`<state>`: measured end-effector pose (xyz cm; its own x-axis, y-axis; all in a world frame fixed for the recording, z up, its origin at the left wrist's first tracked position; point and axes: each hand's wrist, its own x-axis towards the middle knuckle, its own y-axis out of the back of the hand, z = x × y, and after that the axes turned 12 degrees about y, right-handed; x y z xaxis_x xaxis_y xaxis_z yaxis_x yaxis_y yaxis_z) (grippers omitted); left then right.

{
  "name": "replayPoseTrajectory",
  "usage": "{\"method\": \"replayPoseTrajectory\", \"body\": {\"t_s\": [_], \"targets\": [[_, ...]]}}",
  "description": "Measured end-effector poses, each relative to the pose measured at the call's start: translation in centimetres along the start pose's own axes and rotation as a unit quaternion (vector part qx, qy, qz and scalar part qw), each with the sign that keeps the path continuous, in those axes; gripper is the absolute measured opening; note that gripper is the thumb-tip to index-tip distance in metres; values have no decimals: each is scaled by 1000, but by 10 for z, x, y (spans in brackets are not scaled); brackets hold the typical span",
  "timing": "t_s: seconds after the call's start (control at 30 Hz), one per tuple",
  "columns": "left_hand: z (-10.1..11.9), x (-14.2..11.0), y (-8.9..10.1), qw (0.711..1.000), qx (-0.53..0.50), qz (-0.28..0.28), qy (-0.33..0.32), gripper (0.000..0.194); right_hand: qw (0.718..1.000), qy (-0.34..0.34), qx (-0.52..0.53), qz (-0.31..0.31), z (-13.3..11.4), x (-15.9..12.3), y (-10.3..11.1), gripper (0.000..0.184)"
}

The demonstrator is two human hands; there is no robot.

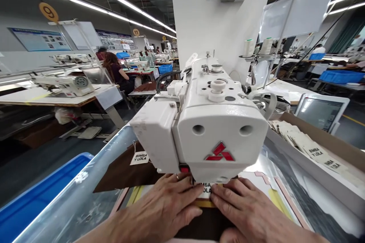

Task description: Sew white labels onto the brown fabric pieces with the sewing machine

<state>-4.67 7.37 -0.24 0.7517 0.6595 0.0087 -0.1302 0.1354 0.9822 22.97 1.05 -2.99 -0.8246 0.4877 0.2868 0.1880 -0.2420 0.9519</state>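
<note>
My left hand (167,201) lies flat with its fingers stretched forward under the white sewing machine head (222,133). Opposite it, my right hand (242,201) also rests flat, fingers extended. Between my fingertips shows a white label (206,187) with black lettering, partly covered by both hands. Brown fabric (199,226) lies below the label, and more brown fabric (122,172) spreads out to the left. On that left piece sits another printed label (139,157). The needle area is hidden behind the machine head and my fingers.
At the right a cardboard box (319,174) holds many printed labels (313,150), with a tablet screen (322,112) behind it. A blue bin (48,193) stands at the lower left. Farther back, a seated person (116,70) is near other sewing tables.
</note>
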Motion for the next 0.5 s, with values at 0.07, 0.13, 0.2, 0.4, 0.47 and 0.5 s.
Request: {"method": "replayPoseTrajectory", "body": {"t_s": [0.07, 0.13, 0.2, 0.4, 0.47, 0.5], "targets": [[4, 5, 0, 1000, 6, 6, -20, 54, 1000, 7, 0, 2, 2, 0, -1, 53], [6, 8, 0, 999, 5, 19, -35, 48, 1000, 13, 1, 10, 3, -1, -2, 53], [8, 10, 0, 998, 9, 33, -51, 43, 1000, 20, 5, 15, 4, -2, -3, 53], [6, 15, -2, 998, -8, 18, -52, 45, 997, 27, -14, 75, 6, -10, -7, 42], [4, 17, -4, 999, -20, 10, -50, 50, 994, 22, -13, 107, 6, -14, -9, 36], [3, 17, -5, 998, -25, 9, -49, 53, 993, 17, -13, 114, 5, -16, -9, 34]]}}
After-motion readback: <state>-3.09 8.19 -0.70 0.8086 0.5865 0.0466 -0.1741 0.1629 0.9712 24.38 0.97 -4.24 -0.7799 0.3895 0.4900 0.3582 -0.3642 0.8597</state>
